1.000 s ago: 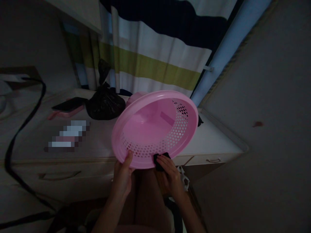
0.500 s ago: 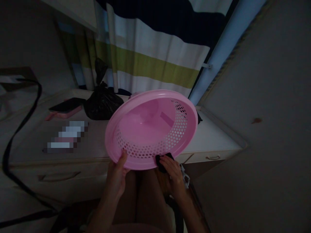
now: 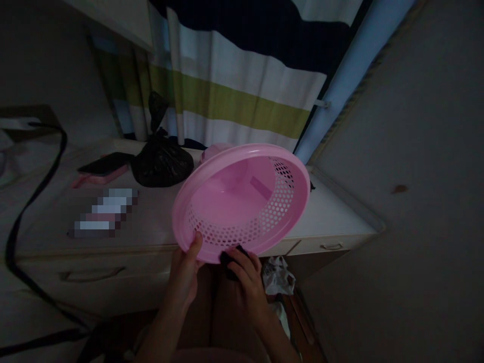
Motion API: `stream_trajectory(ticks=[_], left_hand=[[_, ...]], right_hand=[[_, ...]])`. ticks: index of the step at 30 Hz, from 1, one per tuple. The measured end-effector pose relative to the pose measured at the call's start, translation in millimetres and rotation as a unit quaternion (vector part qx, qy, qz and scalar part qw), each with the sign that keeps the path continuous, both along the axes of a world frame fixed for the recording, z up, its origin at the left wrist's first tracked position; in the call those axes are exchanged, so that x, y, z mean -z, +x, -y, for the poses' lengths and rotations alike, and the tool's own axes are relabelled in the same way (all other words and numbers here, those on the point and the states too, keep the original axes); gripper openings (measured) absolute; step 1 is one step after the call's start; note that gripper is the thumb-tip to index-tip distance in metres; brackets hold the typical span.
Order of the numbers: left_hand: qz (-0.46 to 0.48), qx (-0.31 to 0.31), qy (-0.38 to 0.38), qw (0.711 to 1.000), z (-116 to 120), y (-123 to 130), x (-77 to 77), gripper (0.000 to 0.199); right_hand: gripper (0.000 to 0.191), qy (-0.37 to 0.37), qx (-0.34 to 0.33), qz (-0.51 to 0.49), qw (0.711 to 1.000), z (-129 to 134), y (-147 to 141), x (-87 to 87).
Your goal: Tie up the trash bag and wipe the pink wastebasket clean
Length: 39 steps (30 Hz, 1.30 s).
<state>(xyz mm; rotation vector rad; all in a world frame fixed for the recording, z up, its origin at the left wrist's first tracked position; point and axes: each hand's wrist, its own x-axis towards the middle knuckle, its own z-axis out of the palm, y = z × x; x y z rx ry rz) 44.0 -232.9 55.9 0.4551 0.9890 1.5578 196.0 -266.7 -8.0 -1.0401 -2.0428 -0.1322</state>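
At the front edge of the white counter (image 3: 336, 219), I am holding a pink basket (image 3: 230, 201) at a tilt, its wide mouth facing up toward the head camera and small holes showing along the lower and right parts of its wall. I cannot tell whether its underside is resting on the counter. The left hand (image 3: 185, 269) is clamping the near rim toward its left end, the thumb lying over the lip and the fingers curling beneath, mostly out of sight. The right hand (image 3: 246, 272) is gripping a black cloth (image 3: 226, 262), fingers bending over it, and is setting it against the near rim; what its thumb is doing I cannot tell. The two hands are working apart but near each other, with a short stretch of rim lying between them.

Behind the basket and to the left, a knotted black plastic bag (image 3: 162, 164) is sitting on the counter. Farther left, I am seeing a dark flat object (image 3: 106, 163) lying on a pink object (image 3: 109, 176), and nearer the edge a pixelated patch (image 3: 104, 217) is hiding what is beneath it. A striped curtain (image 3: 242, 101) is hanging behind them in navy, white and green. A black strap (image 3: 10, 252) is looping down the left side of my view. Below the counter, just beyond the right hand, a crumpled white plastic bag (image 3: 279, 277) is showing, with a drawer handle (image 3: 331, 246) up to its right. On the far right, a grey wall (image 3: 423, 121) is bearing a small brown mark (image 3: 400, 188).
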Motion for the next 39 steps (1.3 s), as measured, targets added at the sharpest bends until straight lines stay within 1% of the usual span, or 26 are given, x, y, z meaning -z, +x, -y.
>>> stream_trajectory(ticks=[2,4,6,10,11,13,17,19,22,25,26,29,31,32,33,35,36,37,39], left_hand=[[-0.01,0.005,0.0,1.0,0.3,-2.1,0.0,0.028],[-0.014,0.007,0.001,1.0,0.5,-4.6,-0.8,0.029],[-0.018,0.001,0.004,1.0,0.7,-6.9,-2.0,0.032],[-0.023,-0.011,0.003,1.0,1.1,-9.8,-3.9,0.036],[-0.023,-0.009,-0.002,1.0,1.2,-10.1,-4.2,0.035],[-0.022,-0.004,-0.005,1.0,1.2,-10.6,-4.9,0.035],[-0.036,-0.003,0.005,0.999,-1.1,-13.4,-7.4,0.039],[-0.045,-0.009,0.002,0.999,-3.1,-16.6,-7.7,0.039],[-0.072,-0.029,0.005,0.997,-5.5,-21.8,-3.6,0.04],[-0.084,-0.084,-0.003,0.993,-6.0,-21.3,5.9,0.037],[-0.067,-0.107,0.0,0.992,-5.6,-18.6,9.4,0.035],[0.019,-0.109,0.037,0.993,-2.2,-2.8,16.9,0.029],[0.073,-0.1,0.063,0.99,1.1,11.1,18.6,0.028],[0.105,-0.086,0.076,0.988,2.6,17.6,18.7,0.029],[0.145,-0.049,0.075,0.985,3.8,23.4,18.5,0.03],[0.227,0.037,0.033,0.973,4.7,31.5,18.0,0.028],[0.258,0.068,0.005,0.964,4.2,33.6,17.9,0.027],[0.28,0.087,-0.022,0.956,3.1,34.4,18.0,0.026],[0.295,0.094,-0.053,0.949,-0.2,33.2,18.5,0.029]], right_hand=[[0.043,0.001,-0.028,-0.017,0.999,-1.2,-4.9,1.1],[0.045,0.002,-0.034,-0.012,0.999,-4.1,2.9,1.9],[0.042,0.007,-0.012,0.008,1.0,-7.8,19.9,2.3],[0.036,0.035,0.065,0.039,0.996,-15.4,56.1,0.2],[0.036,0.039,0.067,0.038,0.996,-17.1,61.5,-1.2],[0.038,0.035,0.041,0.021,0.998,-19.9,65.2,-4.7],[0.042,-0.007,-0.048,-0.019,0.999,-22.2,50.8,-10.2],[0.043,-0.008,-0.077,-0.035,0.996,-22.6,39.2,-11.1],[0.044,0.014,-0.08,-0.079,0.994,-23.4,23.2,-11.9],[0.045,0.035,-0.078,-0.119,0.989,-24.1,9.3,-13.5],[0.045,0.041,-0.079,-0.131,0.987,-24.0,4.9,-14.1],[0.041,0.049,-0.065,-0.172,0.982,-22.8,-7.0,-15.9],[0.04,0.044,-0.052,-0.192,0.979,-21.1,-13.2,-16.7],[0.04,0.039,-0.051,-0.196,0.978,-20.2,-15.6,-16.8],[0.04,0.033,-0.053,-0.198,0.978,-19.4,-17.6,-16.7],[0.039,0.027,-0.063,-0.193,0.979,-18.1,-20.1,-15.6],[0.039,0.027,-0.067,-0.19,0.979,-17.5,-20.6,-14.7],[0.04,0.026,-0.068,-0.187,0.98,-16.8,-20.9,-13.8],[0.043,0.018,-0.064,-0.17,0.983,-14.8,-20.5,-12.4]])
